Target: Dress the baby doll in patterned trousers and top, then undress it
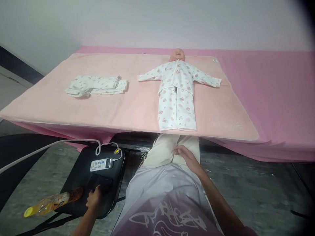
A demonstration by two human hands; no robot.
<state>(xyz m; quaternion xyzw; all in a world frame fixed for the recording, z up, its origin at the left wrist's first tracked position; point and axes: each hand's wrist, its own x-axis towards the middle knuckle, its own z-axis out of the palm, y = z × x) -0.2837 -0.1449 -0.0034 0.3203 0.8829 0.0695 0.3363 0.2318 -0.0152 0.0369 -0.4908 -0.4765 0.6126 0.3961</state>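
My left hand is at the black chair seat on the left, its fingers closed on the edge of a dark flat object that looks like a phone. My right hand rests on my lap over light trousers, fingers loosely stretched and holding nothing. Beyond my lap, a baby doll lies face up on the table. Over it is a white printed baby shirt with the sleeves spread, and matching trousers reach the table's front edge. Folded printed baby clothes lie to the left.
A peach mat covers much of the table, over a pink cloth. On the black chair are a white power bank with a cable and a bottle with a yellow cap lying on its side. A wall stands behind the table.
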